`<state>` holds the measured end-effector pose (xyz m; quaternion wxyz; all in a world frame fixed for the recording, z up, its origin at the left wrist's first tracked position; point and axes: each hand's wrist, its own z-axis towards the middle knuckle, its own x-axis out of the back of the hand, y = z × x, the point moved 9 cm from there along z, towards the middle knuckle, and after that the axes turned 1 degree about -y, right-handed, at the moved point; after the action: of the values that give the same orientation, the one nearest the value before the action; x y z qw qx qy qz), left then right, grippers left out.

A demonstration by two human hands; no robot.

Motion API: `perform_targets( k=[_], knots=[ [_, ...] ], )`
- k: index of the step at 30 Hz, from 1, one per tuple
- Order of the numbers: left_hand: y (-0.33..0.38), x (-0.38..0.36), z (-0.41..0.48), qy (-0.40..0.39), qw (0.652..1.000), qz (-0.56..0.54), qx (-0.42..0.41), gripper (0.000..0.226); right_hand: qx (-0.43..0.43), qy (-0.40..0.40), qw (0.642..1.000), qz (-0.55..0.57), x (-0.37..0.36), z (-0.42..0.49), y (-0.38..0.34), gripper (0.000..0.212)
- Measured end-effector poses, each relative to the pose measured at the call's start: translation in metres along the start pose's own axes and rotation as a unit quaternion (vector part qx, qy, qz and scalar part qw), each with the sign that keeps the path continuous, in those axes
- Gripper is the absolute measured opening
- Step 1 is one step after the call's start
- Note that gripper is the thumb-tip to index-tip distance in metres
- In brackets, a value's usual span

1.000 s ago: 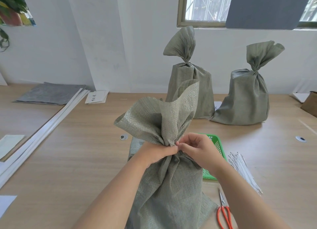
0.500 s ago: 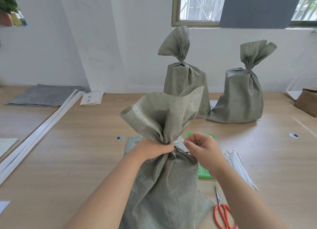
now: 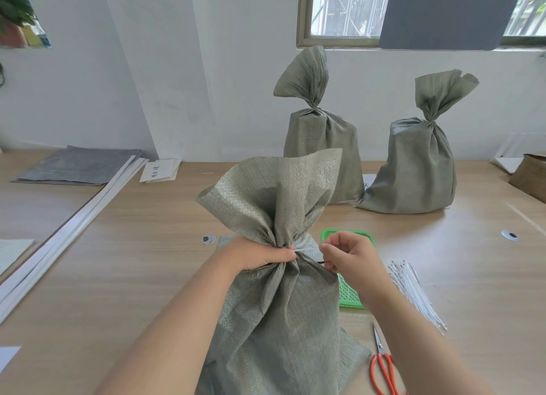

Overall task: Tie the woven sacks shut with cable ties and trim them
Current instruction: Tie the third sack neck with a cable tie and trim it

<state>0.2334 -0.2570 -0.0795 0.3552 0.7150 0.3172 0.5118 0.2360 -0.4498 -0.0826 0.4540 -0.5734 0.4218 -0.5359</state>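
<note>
A grey-green woven sack (image 3: 280, 312) stands on the table right in front of me, its mouth gathered into a flared top. My left hand (image 3: 260, 254) grips the bunched neck from the left. My right hand (image 3: 351, 257) is at the right of the neck, fingers pinched on the thin end of a cable tie (image 3: 304, 251) that wraps the neck. Red-handled scissors (image 3: 384, 365) lie on the table at the lower right. A bundle of white cable ties (image 3: 413, 291) lies to the right of my right wrist.
Two tied sacks, one (image 3: 322, 146) behind and one (image 3: 416, 164) at the back right, stand near the wall. A green basket (image 3: 348, 294) sits behind the near sack. White strips (image 3: 68, 235), grey sheets (image 3: 76, 165) and papers (image 3: 161, 170) lie at the left. A brown box (image 3: 531, 173) is at the far right.
My right hand has drawn away from the neck to the right, pulling the tie's end out. My left hand has kept its grip on the neck. The view shifted slightly.
</note>
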Motion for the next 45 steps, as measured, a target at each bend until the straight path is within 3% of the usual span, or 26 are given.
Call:
perform_targets(
  k=[2,3,6,8,13,18,22,25,27,29,34,41,45],
  knots=[
    [-0.001,-0.003,0.000,-0.001,1.000,-0.002,-0.001,0.021,0.057,0.013,0.989,-0.138,-0.001,0.001,-0.014,0.013],
    [-0.001,-0.002,0.001,0.005,1.000,-0.006,-0.001,0.021,0.117,0.011,0.966,-0.230,-0.005,-0.001,-0.028,0.008],
    [0.007,-0.005,0.001,0.002,1.000,-0.011,-0.021,0.028,0.283,-0.067,0.864,-0.411,-0.040,-0.011,-0.055,0.016],
    [0.010,-0.009,0.001,-0.008,0.999,-0.008,-0.032,0.028,0.296,-0.115,0.830,-0.459,-0.057,-0.011,-0.054,0.022],
    [0.006,-0.002,-0.002,0.028,0.998,-0.044,-0.031,0.022,0.291,-0.128,0.797,-0.513,-0.067,-0.005,-0.050,0.034],
    [0.007,0.000,-0.007,0.041,0.993,-0.093,-0.061,0.032,0.260,-0.122,0.805,-0.520,-0.065,0.002,-0.043,0.032],
    [0.004,-0.001,-0.008,-0.013,0.999,-0.042,-0.030,0.027,0.294,-0.109,0.818,-0.482,-0.063,0.001,-0.048,0.034],
    [-0.001,0.004,-0.006,-0.018,1.000,-0.012,0.004,0.043,0.305,-0.105,0.827,-0.461,-0.053,0.003,-0.051,0.031],
    [-0.004,0.002,-0.004,-0.018,1.000,-0.004,0.008,0.040,0.315,-0.102,0.828,-0.451,-0.049,0.001,-0.050,0.030],
    [0.000,-0.002,-0.004,-0.024,1.000,-0.011,0.002,0.037,0.329,-0.083,0.818,-0.464,-0.045,-0.001,-0.050,0.028],
    [0.000,-0.005,-0.001,-0.009,1.000,-0.011,-0.008,0.044,0.382,-0.104,0.752,-0.527,-0.056,-0.009,-0.053,0.031],
    [-0.001,-0.005,-0.004,0.017,0.999,0.005,-0.033,0.023,0.361,-0.077,0.784,-0.500,-0.058,-0.007,-0.055,0.034],
    [-0.004,-0.004,-0.008,0.001,0.999,0.035,-0.019,0.039,0.372,-0.062,0.781,-0.497,-0.057,-0.009,-0.053,0.032]
  ],
)
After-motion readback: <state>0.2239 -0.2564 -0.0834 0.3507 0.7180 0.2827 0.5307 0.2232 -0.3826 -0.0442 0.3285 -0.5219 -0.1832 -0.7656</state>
